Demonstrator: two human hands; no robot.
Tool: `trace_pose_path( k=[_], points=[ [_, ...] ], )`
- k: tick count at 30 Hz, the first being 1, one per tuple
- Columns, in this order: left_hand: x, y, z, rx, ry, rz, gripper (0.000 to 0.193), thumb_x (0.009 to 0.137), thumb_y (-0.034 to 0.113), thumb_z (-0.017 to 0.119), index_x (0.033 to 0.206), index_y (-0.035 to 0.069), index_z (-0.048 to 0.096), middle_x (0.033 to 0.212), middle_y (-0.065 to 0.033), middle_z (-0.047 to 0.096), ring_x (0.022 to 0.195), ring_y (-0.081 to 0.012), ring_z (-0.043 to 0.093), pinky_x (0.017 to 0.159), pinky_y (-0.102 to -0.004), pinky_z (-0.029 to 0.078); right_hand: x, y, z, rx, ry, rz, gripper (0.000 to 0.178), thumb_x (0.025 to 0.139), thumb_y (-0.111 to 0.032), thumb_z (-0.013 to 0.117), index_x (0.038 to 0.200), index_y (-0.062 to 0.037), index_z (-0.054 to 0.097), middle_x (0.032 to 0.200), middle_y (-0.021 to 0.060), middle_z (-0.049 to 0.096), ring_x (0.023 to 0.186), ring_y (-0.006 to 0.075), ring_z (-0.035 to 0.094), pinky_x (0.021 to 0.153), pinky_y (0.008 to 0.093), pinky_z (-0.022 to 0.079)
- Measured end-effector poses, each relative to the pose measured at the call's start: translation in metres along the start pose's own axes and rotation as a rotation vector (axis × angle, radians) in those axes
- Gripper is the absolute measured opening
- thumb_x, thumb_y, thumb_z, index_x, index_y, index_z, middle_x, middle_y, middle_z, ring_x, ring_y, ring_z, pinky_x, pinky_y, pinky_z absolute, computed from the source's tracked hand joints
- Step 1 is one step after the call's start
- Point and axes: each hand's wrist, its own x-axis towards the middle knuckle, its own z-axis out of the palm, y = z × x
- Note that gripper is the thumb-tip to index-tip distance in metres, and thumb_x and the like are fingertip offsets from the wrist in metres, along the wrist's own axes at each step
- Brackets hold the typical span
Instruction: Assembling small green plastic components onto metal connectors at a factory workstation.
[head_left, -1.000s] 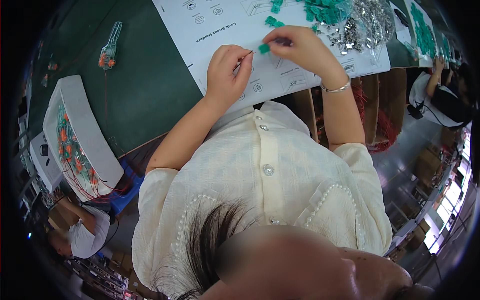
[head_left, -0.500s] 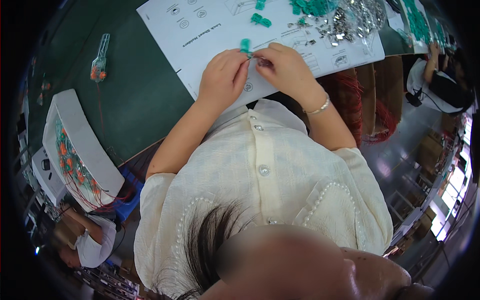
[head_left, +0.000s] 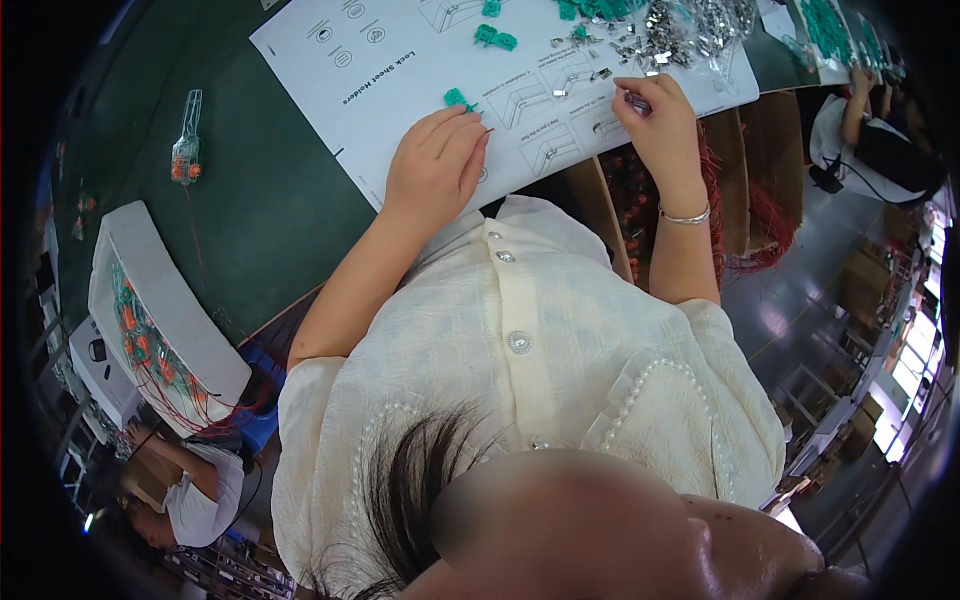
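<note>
My left hand (head_left: pixel 437 165) is closed around a small green plastic part (head_left: pixel 456 98) above the printed sheet (head_left: pixel 400 85); the part sticks out past the fingertips. A thin reddish tip shows beside the thumb, too small to name. My right hand (head_left: pixel 660 125) is closed, its fingers bent around a small dark object (head_left: pixel 637 103) mostly hidden in the grip. Its fingertips are close to the scattered small metal pieces (head_left: pixel 603 74) on the sheet. Other green plastic parts (head_left: pixel 495 38) lie beyond my left hand.
A clear bag of metal pieces (head_left: pixel 705 30) and a green pile (head_left: pixel 597 8) lie at the far side. To the left are a clear-and-orange part (head_left: pixel 187 140) and a white bin (head_left: pixel 200 320). Boxes with red wires (head_left: pixel 735 190) stand at right. Co-workers sit both sides.
My hands were together at the green part; the right has moved away to the right, toward the metal pieces. The left keeps the green part, now tilted. The whole view has shifted slightly.
</note>
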Motion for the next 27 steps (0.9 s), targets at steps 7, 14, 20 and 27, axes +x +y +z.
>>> trace_pose_path(
  k=[7,14,20,27],
  points=[
    [0.001,-0.003,-0.003,-0.041,0.088,-0.041,0.012,0.088,0.0,0.071,0.1,0.003,0.069,0.099,-0.0101,0.073,0.098,-0.0301,0.068,0.085,-0.0382,0.053,0.001,-0.026,0.028,0.082,-0.029,-0.361,0.028,0.076,-0.007,0.081,0.103,-0.0028,0.074,0.098,0.0101,0.066,0.088,0.0259,0.068,0.075,0.0359,0.057],
    [0.0,-0.008,-0.005,-0.102,0.151,-0.109,0.007,0.091,0.002,0.071,0.098,0.003,0.07,0.09,-0.0077,0.07,0.082,-0.0251,0.061,0.073,-0.0352,0.047,0.011,-0.026,0.036,-0.241,-0.018,-0.595,0.019,0.073,-0.007,0.081,0.086,-0.0061,0.067,0.084,0.0088,0.059,0.077,0.0295,0.062,0.068,0.0427,0.052],
    [-0.002,-0.008,-0.006,-0.125,0.16,-0.127,0.005,0.091,0.004,0.072,0.096,0.002,0.07,0.089,-0.0078,0.07,0.081,-0.0249,0.061,0.074,-0.0347,0.047,0.021,-0.043,0.029,0.255,-0.042,-0.077,0.021,0.081,-0.013,0.08,0.098,-0.0032,0.072,0.084,0.0097,0.069,0.077,0.0244,0.067,0.073,0.0355,0.055],
    [-0.001,-0.008,-0.007,-0.14,0.153,-0.154,0.006,0.091,0.005,0.072,0.096,0.002,0.07,0.089,-0.0077,0.07,0.081,-0.0249,0.061,0.074,-0.0346,0.048,0.023,-0.026,0.047,0.169,-0.053,-0.015,0.023,0.084,-0.016,0.078,0.102,-0.0027,0.075,0.088,0.0084,0.071,0.079,0.0204,0.068,0.074,0.032,0.055]
  ],
)
